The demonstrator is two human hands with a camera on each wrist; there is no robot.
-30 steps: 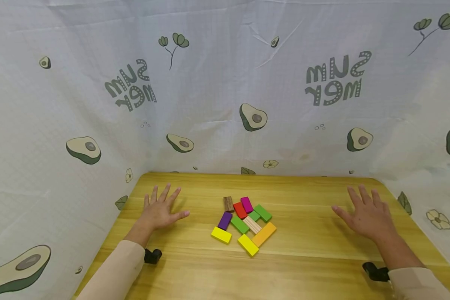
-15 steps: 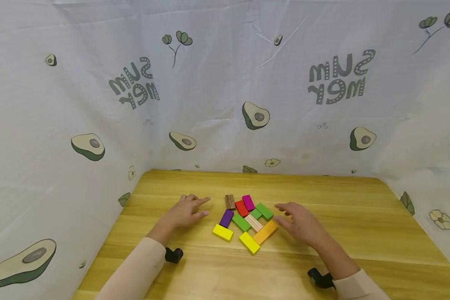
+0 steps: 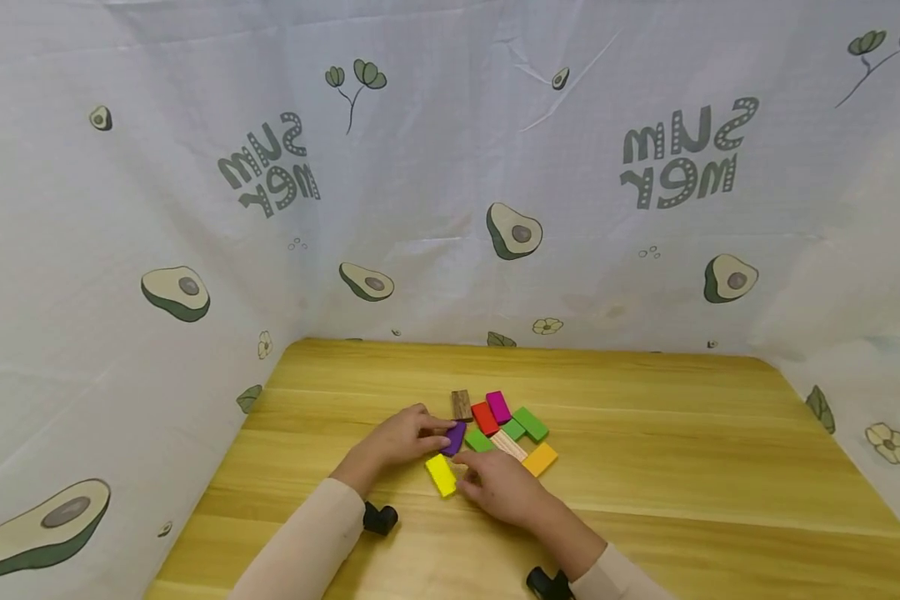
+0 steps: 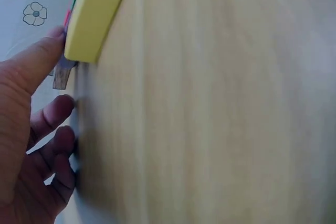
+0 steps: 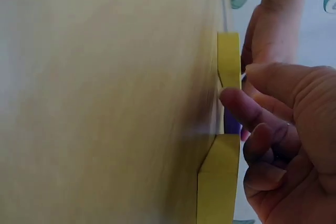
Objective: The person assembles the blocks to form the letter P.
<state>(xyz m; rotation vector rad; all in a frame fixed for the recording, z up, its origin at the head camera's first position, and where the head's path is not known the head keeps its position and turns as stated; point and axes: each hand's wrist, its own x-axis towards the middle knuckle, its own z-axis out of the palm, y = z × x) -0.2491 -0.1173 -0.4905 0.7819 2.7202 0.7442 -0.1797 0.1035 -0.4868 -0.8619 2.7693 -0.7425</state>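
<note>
Small coloured wooden blocks lie in a loose cluster. In the head view, my left hand (image 3: pixel 402 437) is at the purple block (image 3: pixel 457 438), thumb and index finger pinching it; its other fingers curl below the thumb in the left wrist view. My right hand (image 3: pixel 508 490) reaches in from the right, its fingertips at the right side of the left yellow block (image 3: pixel 440 475), not wrapped round it. The second yellow block (image 5: pixel 217 187) shows in the right wrist view but is hidden behind that hand in the head view.
Beyond the hands lie a brown block (image 3: pixel 461 406), a red block (image 3: pixel 484 418), a magenta block (image 3: pixel 498 407), several green blocks, a striped pale block (image 3: pixel 508 445) and an orange block (image 3: pixel 541 459). The wooden table (image 3: pixel 667 467) meets a printed cloth (image 3: pixel 420 167) behind.
Both hands have come inward from the table's sides to the cluster, their spread fingers drawing together. The left yellow block has turned to a steeper angle.
</note>
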